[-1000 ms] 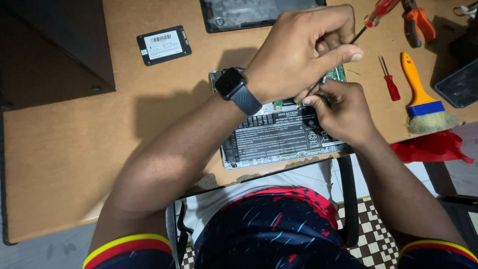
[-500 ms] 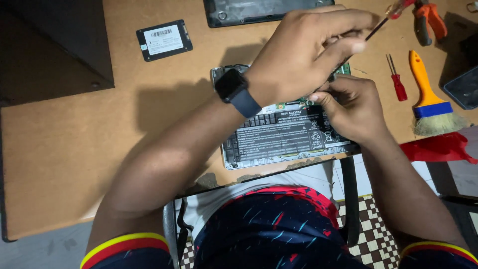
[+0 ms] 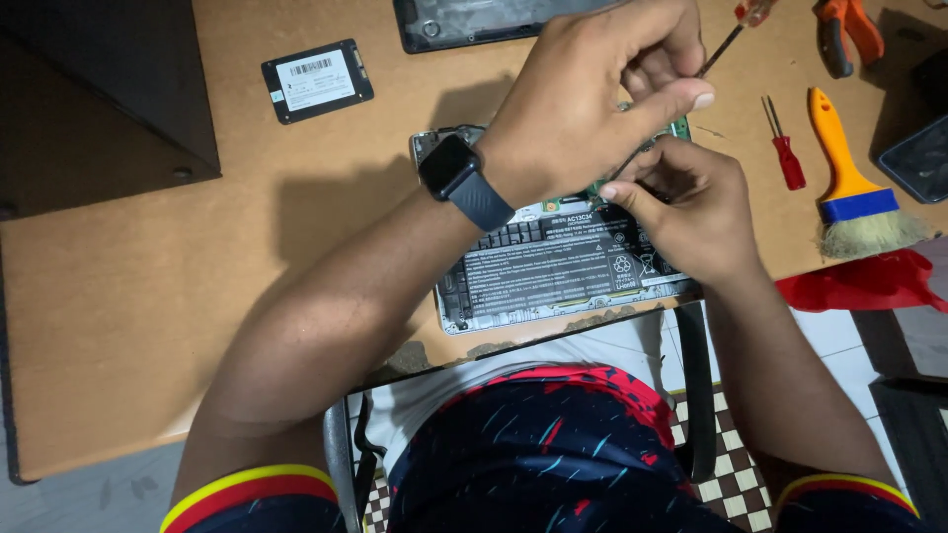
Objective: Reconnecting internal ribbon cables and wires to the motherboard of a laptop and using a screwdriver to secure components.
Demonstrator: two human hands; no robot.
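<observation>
**Opened laptop on wooden surface, two hands at work**

Landmark: opened laptop [image 3: 553,262], battery showing, long axis left to right, at the near edge of the surface [image 3: 148,296].

- Left hand [image 3: 583,99]: above the laptop's far edge, watch on the wrist, fingers clenched round a screwdriver [image 3: 726,39].
- Screwdriver: slanted, red handle up and to the right, tip down toward the laptop's green board.
- Right hand [image 3: 691,202]: on the laptop's right part, fingertips pinched together at the board; what they pinch cannot be told.
- Small red screwdriver [image 3: 785,153]: right of the laptop, lying front to back.
- Brush [image 3: 854,183]: further right, orange handle pointing away.
- Black drive [image 3: 316,79]: left of and beyond the laptop.
</observation>
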